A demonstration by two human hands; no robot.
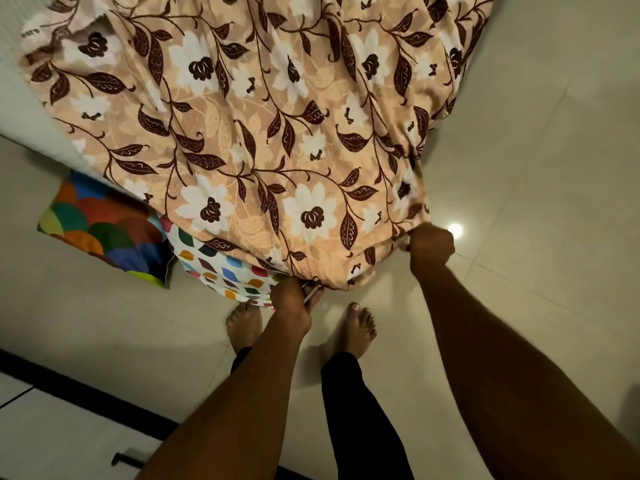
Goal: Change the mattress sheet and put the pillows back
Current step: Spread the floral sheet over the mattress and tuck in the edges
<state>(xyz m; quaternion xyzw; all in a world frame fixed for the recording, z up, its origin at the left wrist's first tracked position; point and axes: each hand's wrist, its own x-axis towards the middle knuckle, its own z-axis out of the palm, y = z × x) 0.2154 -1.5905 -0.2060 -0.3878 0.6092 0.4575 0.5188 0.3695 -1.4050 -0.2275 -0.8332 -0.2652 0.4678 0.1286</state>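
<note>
Both your fists are clenched on the floral sheet's (263,133) near hem: left hand (290,299) at 6 o'clock, right hand (431,245) at 4 o'clock. The sheet runs away toward 12 over the mattress (31,109), with 2 pillows (104,230) on the floor at 9.

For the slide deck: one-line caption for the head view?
Both hands, left hand and right hand, grip the floral sheet edge; two colourful pillows lie on the floor.
</note>
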